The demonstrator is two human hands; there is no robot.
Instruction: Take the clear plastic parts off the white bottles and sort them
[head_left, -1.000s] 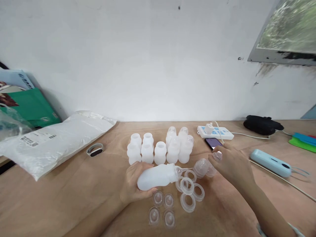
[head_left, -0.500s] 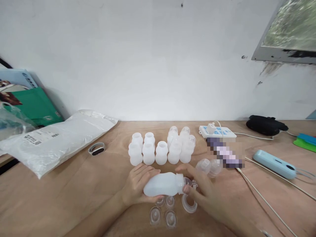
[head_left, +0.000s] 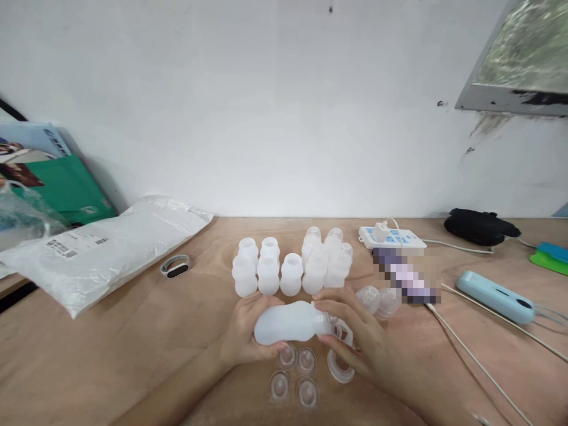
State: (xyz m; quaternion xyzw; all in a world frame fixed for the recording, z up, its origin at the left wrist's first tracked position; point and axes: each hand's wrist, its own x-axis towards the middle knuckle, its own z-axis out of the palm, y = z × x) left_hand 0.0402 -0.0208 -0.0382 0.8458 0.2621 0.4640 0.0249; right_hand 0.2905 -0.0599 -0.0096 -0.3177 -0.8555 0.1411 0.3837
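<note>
A milky white baby bottle (head_left: 286, 323) lies on its side between my hands, its neck pointing right. My left hand (head_left: 251, 331) wraps round the bottle's base, thumb on the near side. With fingers curled, my right hand (head_left: 355, 331) grips the collar at the neck; the clear tip beyond is partly hidden by the fingers. Below the bottle, several clear nipples (head_left: 306, 393) rest on the table. Clear-white rings (head_left: 341, 370) lie under and beside my right hand. Behind stand several open white bottles (head_left: 291, 276) and, to their right, several capped bottles (head_left: 314, 272).
Two clear domed caps (head_left: 368, 300) sit right of my right hand. Farther right are a power strip (head_left: 402, 238), a blurred phone (head_left: 403, 275), cables and a light blue device (head_left: 494, 296). A wristband (head_left: 175, 267) and a white plastic parcel (head_left: 115, 254) lie left. A wall closes the back.
The bottle has tilted slightly, its base shifting a little left. My right hand's fingers have closed farther round the neck and collar, and the clear tip is now more covered.
</note>
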